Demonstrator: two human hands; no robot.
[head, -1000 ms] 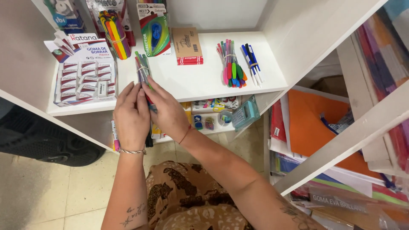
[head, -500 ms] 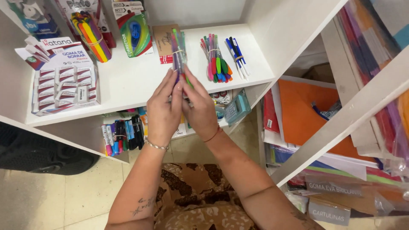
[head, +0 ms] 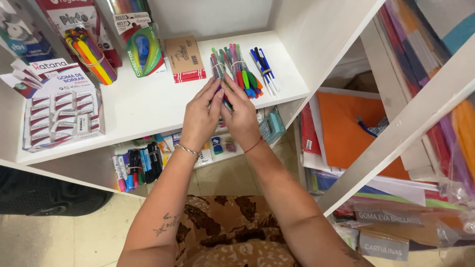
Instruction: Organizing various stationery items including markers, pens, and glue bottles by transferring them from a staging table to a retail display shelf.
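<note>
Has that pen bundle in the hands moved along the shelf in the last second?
Yes. The pen bundle, held by the left hand and right hand, has shifted rightward, from near the eraser display box to the banded pens lying on the white shelf.

- The pens [head: 223, 66] are showing green, pink and clear barrels.
- The shelf [head: 143, 106] is showing plain white.
- The markers [head: 137, 167] are showing pink, blue and black.
- The folder [head: 346, 131] is showing orange.
- The skirt [head: 230, 232] is showing a brown-and-tan blotched print.
- The calculator [head: 272, 126] is showing teal.
</note>
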